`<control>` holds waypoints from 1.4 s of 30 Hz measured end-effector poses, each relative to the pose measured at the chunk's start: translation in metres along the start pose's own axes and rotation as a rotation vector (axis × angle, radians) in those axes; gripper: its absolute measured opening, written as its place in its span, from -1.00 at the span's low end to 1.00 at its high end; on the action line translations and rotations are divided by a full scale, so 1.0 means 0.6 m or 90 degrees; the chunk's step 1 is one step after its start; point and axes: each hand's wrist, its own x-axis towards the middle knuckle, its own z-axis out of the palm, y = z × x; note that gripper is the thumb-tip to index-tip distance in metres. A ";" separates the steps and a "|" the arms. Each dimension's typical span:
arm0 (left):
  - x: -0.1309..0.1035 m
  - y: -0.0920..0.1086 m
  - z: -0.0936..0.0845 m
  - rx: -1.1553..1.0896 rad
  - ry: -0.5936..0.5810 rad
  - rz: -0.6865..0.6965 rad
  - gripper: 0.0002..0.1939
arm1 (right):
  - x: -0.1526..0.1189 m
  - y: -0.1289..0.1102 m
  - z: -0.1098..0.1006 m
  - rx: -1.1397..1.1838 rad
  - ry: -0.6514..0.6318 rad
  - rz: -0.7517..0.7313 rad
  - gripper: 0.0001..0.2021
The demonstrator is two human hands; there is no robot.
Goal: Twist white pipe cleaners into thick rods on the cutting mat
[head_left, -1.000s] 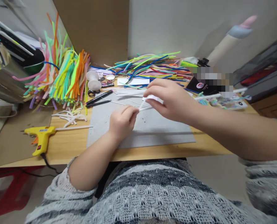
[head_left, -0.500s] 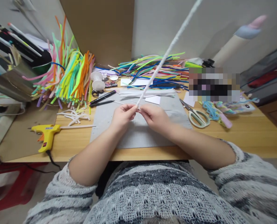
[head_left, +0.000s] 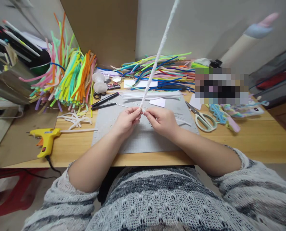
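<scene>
A long white pipe cleaner (head_left: 155, 65) rises from between my hands and leans up to the right, out of the top of the view. Its lower end is pinched between the thumb and forefinger of my left hand (head_left: 126, 121). Close beside it, my right hand (head_left: 162, 122) is closed in a pinch at that same end, fingertips almost touching the left ones. Exactly what lies between the right fingertips is mostly covered. Both hands hover above a grey mat (head_left: 143, 144). Beyond them lies a bundle of white pipe cleaners (head_left: 155, 95).
On the left are a yellow glue gun (head_left: 46, 138), white pipe cleaner scraps (head_left: 76, 119) and a bunch of coloured pipe cleaners (head_left: 70, 80). Black pens (head_left: 104, 100) lie at the mat's left. Scissors (head_left: 205, 122) rest at its right edge. More coloured pipe cleaners (head_left: 157, 69) lie behind.
The upper part of the white pipe cleaner has swung left and stands steeper. Both hands keep nearly the same place and pinch.
</scene>
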 end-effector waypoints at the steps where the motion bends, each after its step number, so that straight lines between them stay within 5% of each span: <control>1: 0.000 0.000 0.000 -0.006 -0.005 -0.001 -0.70 | 0.001 0.000 -0.001 -0.002 0.000 0.005 -0.67; 11: 0.005 -0.009 -0.002 0.075 0.128 0.078 -0.75 | 0.001 -0.004 -0.006 -0.144 -0.068 -0.032 -0.73; 16: -0.002 -0.015 -0.003 0.320 0.193 0.194 -0.85 | -0.004 -0.017 -0.010 -0.247 -0.097 -0.103 -0.79; 21: -0.012 -0.013 -0.007 0.679 0.132 0.479 -0.94 | 0.013 -0.032 -0.048 -0.349 -0.100 -0.138 -0.76; 24: -0.014 -0.010 -0.010 0.766 0.045 0.589 -0.90 | 0.043 -0.033 -0.081 -0.368 -0.130 -0.157 -0.74; 28: -0.017 -0.009 -0.011 0.834 -0.018 0.666 -0.89 | 0.091 -0.023 -0.099 -0.361 -0.250 -0.161 -0.76; 35: -0.021 -0.011 -0.010 0.856 -0.072 0.696 -0.89 | 0.128 0.004 -0.070 -0.236 -0.493 -0.062 -0.83; 38: -0.019 -0.011 -0.013 0.870 -0.050 0.668 -0.91 | 0.128 0.005 -0.064 -0.227 -0.487 -0.085 -0.81; 42: -0.019 -0.007 -0.015 0.885 0.007 0.680 -0.94 | 0.115 -0.009 -0.076 -0.244 -0.298 -0.111 -0.76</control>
